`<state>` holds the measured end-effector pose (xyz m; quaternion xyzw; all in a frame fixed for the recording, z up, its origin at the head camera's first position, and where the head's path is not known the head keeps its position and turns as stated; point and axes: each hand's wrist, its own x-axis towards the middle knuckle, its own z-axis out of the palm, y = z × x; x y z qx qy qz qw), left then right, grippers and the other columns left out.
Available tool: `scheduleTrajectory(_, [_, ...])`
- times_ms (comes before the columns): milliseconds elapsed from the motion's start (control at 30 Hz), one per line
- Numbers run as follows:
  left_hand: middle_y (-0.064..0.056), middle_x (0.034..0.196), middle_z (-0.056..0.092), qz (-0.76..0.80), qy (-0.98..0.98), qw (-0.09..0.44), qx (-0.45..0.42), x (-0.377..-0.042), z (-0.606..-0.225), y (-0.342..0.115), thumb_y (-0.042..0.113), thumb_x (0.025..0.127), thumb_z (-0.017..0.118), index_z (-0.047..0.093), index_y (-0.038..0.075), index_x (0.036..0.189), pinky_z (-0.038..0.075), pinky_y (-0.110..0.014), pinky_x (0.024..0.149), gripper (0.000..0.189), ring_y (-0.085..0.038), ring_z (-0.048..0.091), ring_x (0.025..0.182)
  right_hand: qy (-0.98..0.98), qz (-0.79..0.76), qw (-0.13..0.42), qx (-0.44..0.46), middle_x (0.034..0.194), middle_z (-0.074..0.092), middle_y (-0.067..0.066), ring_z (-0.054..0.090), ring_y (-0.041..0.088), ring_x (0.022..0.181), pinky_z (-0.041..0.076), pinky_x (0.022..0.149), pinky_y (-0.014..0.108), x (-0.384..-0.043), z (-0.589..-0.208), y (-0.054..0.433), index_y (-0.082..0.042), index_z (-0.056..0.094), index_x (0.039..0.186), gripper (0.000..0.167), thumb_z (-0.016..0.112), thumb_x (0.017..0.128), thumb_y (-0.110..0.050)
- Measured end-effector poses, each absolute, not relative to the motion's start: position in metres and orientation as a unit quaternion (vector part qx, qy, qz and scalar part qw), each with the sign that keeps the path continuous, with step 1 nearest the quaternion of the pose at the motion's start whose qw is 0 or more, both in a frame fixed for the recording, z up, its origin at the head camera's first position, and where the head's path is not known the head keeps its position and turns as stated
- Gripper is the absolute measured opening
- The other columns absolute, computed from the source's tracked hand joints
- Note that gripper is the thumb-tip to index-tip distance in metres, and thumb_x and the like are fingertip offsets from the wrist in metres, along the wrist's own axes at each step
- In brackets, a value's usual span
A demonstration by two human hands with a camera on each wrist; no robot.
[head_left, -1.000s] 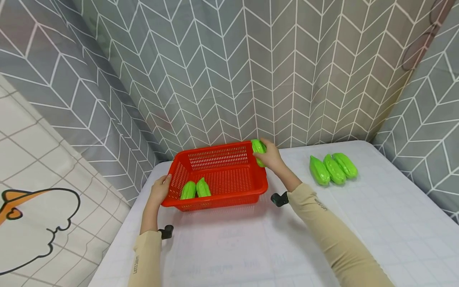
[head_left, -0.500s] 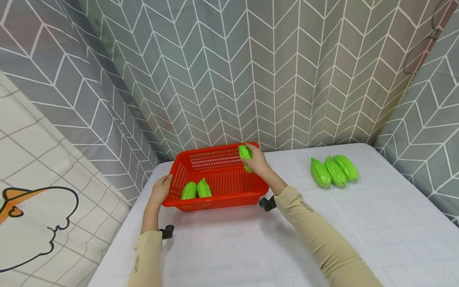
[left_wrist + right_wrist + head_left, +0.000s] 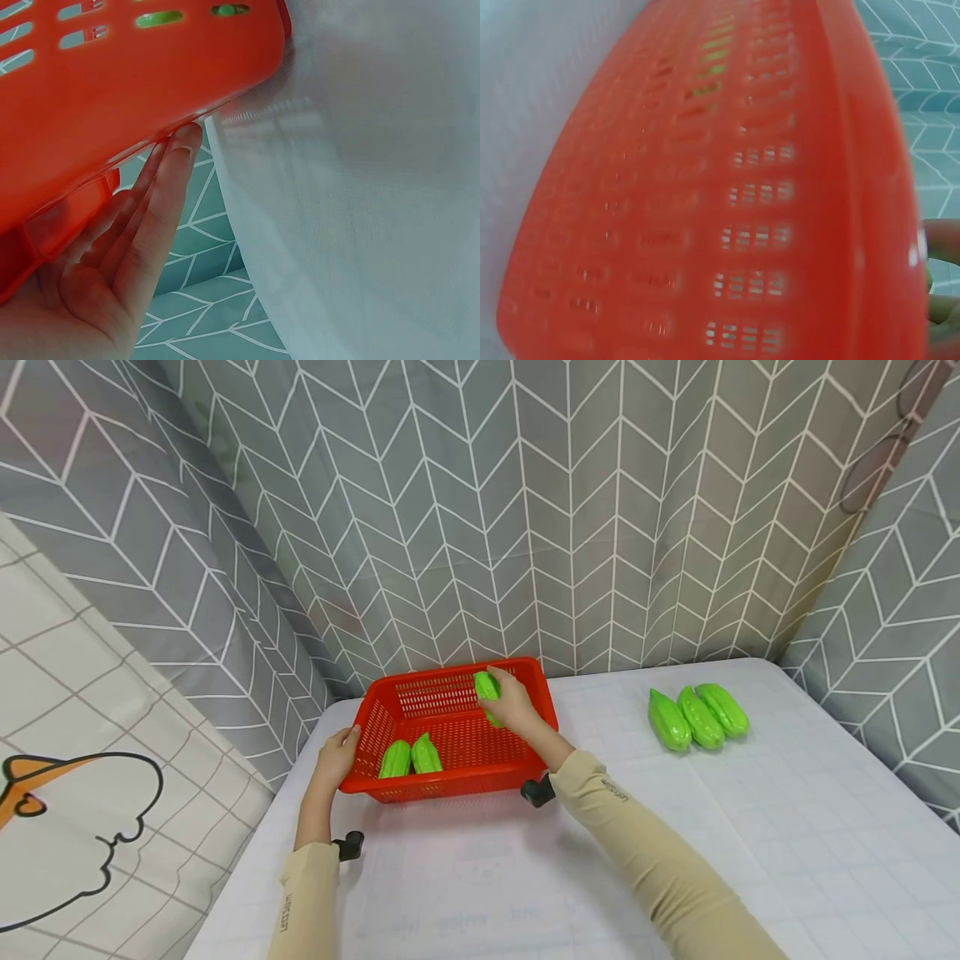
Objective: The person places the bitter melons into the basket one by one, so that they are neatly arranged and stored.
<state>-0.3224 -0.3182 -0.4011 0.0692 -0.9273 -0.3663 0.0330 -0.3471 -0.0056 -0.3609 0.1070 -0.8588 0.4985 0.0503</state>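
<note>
A red plastic basket (image 3: pixel 450 783) with slotted walls stands on the table. My left hand (image 3: pixel 335 758) holds its left rim; in the left wrist view the fingers (image 3: pixel 161 217) lie along the outside under the rim. Two glossy green bitter melons (image 3: pixel 426 753) lie side by side in the basket's near left part. Over the basket's right half, my right hand (image 3: pixel 512 700) grips another bitter melon (image 3: pixel 487 687) above the basket floor. The basket wall (image 3: pixel 705 225) covers most of the right wrist view, leaving only a bit of the right fingers (image 3: pixel 943 240) at its edge.
Three more bitter melons (image 3: pixel 699 718) lie in a row on the white-covered table (image 3: pixel 787 827), right of the basket. A grey curtain with white chevron lines (image 3: pixel 570 527) hangs close behind the table. White gridded fabric with a cartoon print (image 3: pixel 82 835) is at the left.
My right hand has carried the bitter melon leftward, from the basket's right rim to over its inside. My left hand stays on the left rim, and the other bitter melons have not moved.
</note>
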Motion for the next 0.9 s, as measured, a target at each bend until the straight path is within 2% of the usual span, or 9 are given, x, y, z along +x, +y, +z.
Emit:
scheduleTrajectory(267, [-0.034,0.135,0.050,-0.366,-0.927,0.036,0.069,-0.323,-0.403,-0.319,0.038,0.107,0.028,0.040,-0.006,0.143,0.044,-0.055,0.099,0.059,-0.042,0.055,0.112,-0.853,0.505,0.033,0.128,0.141,0.049,0.020,0.056,0.034,0.115,0.054,0.092,0.042,-0.342,-0.366,-0.027,0.000,0.037,0.148,0.064,0.066,0.091,-0.007])
scheduleTrajectory(533, [-0.033,0.137,0.048,-0.366,-0.927,0.038,0.068,-0.324,-0.403,-0.320,0.039,0.106,0.028,0.040,-0.006,0.143,0.042,-0.056,0.102,0.059,-0.043,0.053,0.116,-0.851,0.507,0.010,0.137,0.140,0.050,0.021,0.056,0.035,0.117,0.054,0.091,0.041,-0.342,-0.370,-0.045,0.001,0.037,0.148,0.063,0.065,0.092,-0.007])
scheduleTrajectory(900, [-0.032,0.135,0.051,-0.371,-0.926,0.044,0.063,-0.323,-0.402,-0.319,0.038,0.106,0.029,0.042,-0.006,0.142,0.043,-0.054,0.099,0.058,-0.041,0.054,0.114,-0.853,0.502,-0.023,0.140,0.137,0.052,0.022,0.058,0.033,0.116,0.055,0.088,0.038,-0.339,-0.373,-0.062,0.002,0.037,0.147,0.062,0.064,0.092,-0.006])
